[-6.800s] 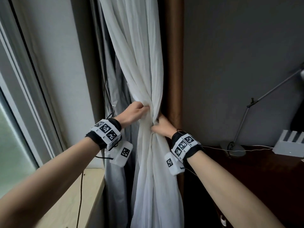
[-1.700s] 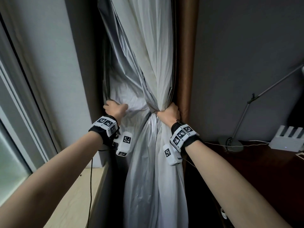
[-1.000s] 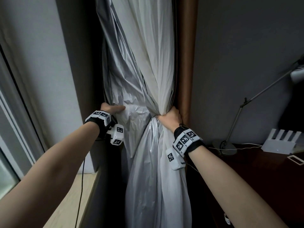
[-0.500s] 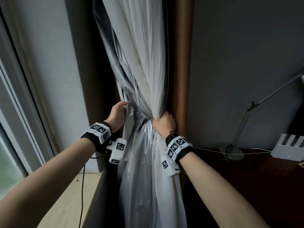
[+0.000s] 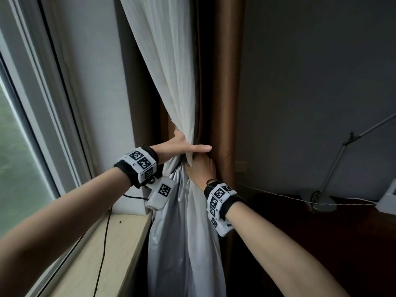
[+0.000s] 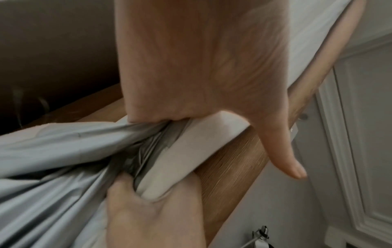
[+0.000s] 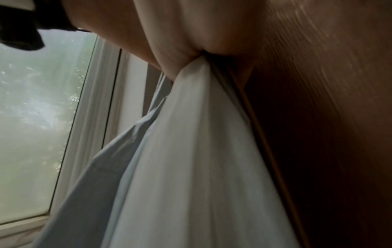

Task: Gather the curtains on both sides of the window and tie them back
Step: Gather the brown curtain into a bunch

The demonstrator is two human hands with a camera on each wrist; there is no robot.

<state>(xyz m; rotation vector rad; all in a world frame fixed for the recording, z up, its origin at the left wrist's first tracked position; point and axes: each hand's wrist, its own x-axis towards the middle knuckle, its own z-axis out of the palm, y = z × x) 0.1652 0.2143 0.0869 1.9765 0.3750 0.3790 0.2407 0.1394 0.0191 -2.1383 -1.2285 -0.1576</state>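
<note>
A white sheer curtain with a silver-grey lining hangs beside a brown wooden post. Both layers are bunched into one bundle at waist height. My left hand reaches in from the left and wraps the bundle, with its thumb straight across the front and its fingers hidden behind the cloth. Just below, my right hand grips the same bundle in a fist against the post. The left wrist view shows the white fold and crumpled lining squeezed between both hands. No tie-back is in sight.
A window pane and a pale wooden sill lie to the left, with a black cable running over the sill. At the right a dark desk carries a lamp base and a white device.
My left hand has swept right from the lining's loose left edge to the bundle, pulling the silver lining in. My right hand has kept its grip by the post.
</note>
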